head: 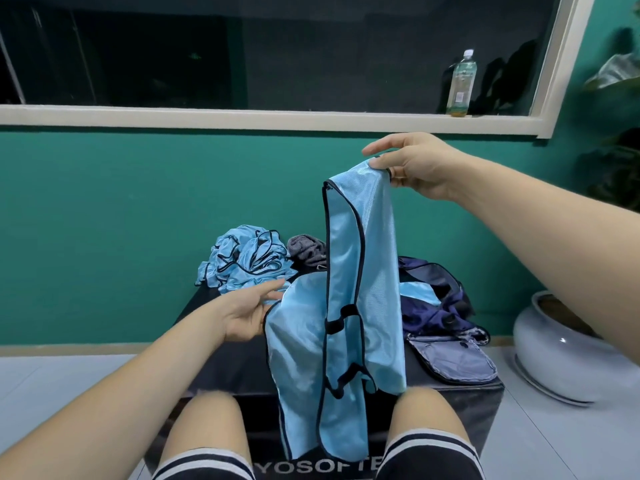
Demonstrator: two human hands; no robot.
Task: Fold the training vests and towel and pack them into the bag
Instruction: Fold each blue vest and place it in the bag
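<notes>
A light blue training vest (pixel 360 271) with black trim hangs in the air over a black box. My right hand (pixel 412 168) pinches its top end high up. My left hand (pixel 249 313) holds the vest's lower left edge, fingers loosely curled on the cloth. Several more blue vests (pixel 242 261) lie crumpled in a heap at the box's far left. A grey towel (pixel 306 249) sits bunched behind them. The dark navy bag (pixel 440 303) lies open on the box's right side, with blue cloth showing inside it.
The black box (pixel 221 344) stands on a pale tiled floor against a green wall. A white ceramic pot (pixel 561 355) stands at the right. A bottle (pixel 460 84) stands on the window sill. My knees are at the near edge.
</notes>
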